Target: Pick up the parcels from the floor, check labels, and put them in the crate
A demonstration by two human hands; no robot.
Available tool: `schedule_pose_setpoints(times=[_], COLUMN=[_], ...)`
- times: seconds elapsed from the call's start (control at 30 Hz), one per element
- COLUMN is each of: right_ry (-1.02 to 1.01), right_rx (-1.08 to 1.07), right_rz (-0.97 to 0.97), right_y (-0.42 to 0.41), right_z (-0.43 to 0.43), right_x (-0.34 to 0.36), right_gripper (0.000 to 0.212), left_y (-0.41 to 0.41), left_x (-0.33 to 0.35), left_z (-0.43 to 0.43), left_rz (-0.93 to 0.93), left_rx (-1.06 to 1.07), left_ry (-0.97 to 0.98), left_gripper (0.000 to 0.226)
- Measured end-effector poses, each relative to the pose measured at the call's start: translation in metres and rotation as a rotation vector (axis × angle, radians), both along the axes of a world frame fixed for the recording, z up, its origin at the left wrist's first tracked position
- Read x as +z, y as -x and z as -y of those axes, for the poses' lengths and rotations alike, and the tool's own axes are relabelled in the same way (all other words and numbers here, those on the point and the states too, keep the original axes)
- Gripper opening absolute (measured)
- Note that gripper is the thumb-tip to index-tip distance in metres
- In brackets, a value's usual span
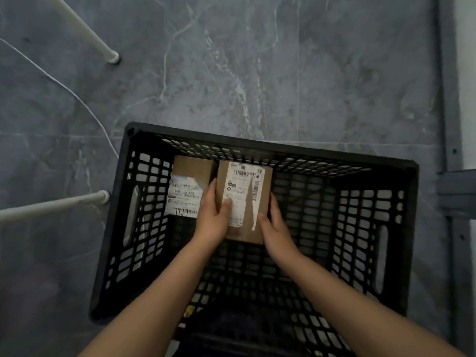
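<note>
Both hands hold one small brown cardboard box (264, 186) inside the big black plastic crate (257, 145), near its far wall. I cannot tell if the box touches the crate's bottom. The left hand (215, 215) wraps round the box's left side, and its thumb (226, 205) lies flat on the white paper label (242, 191) on top. The right hand (275, 225) hugs the right side, with its fingers curled close round the edge. A second brown cardboard box (192, 167) with its own white label lies in the crate's far left corner, just beside the held one. The crate stands on a grey stone floor (231, 73).
</note>
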State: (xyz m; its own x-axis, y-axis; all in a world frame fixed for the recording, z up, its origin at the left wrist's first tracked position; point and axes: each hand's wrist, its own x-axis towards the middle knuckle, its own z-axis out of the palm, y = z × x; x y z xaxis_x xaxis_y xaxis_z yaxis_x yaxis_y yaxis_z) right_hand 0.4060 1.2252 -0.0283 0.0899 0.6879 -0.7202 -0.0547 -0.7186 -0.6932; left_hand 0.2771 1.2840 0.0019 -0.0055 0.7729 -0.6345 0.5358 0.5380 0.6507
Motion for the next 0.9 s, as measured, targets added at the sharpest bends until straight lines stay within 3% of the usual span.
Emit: schedule_pose_setpoints(times=[0.17, 0.4, 0.53, 0.9], right_ry=[0.039, 0.132, 0.048, -0.369], right_rx=[0.005, -0.089, -0.138, -0.175], right_rz=[-0.003, -0.01, 0.041, 0.258], right_y=[0.003, -0.021, -0.041, -0.103], right_z=[-0.012, -0.009, -0.006, -0.026], right_x=[0.004, 0.091, 0.21, 0.616], right_gripper=[0.06, 0.051, 0.048, 0.04], left_y=[-0.01, -0.003, -0.005, -0.079], left_x=[0.001, 0.08, 0.191, 0.583], left_z=[-0.006, -0.007, -0.01, -0.042], left_rz=[-0.093, 0.055, 0.144, 0.397], left_rx=[0.022, 0.082, 0.075, -0.335], left_ry=[-0.003, -0.021, -0.05, -0.313], left_gripper=[0.06, 0.052, 0.04, 0.022])
